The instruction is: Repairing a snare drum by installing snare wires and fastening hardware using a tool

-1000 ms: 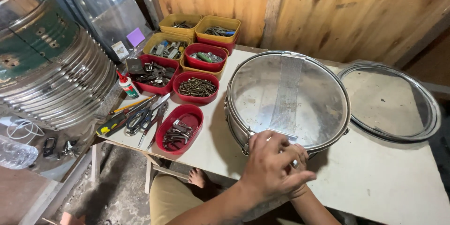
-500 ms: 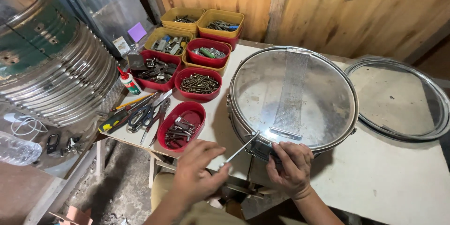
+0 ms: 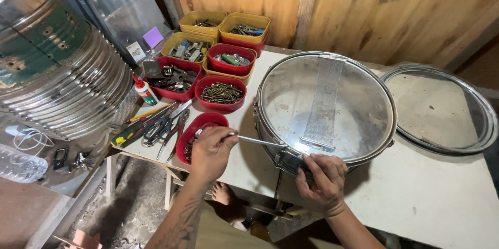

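From afar I watched my left hand (image 3: 210, 151) swing in beside the snare drum (image 3: 326, 108), fingers gripping a screwdriver (image 3: 249, 139) now tipped at the drum's near edge, where my right hand (image 3: 323, 177) clamped its strainer.

Soft, even daylight keeps the scene bright and sharp. The drum head (image 3: 325, 106) shows dull glare, shadows stay faint, and wide-angle distortion bends the edges.
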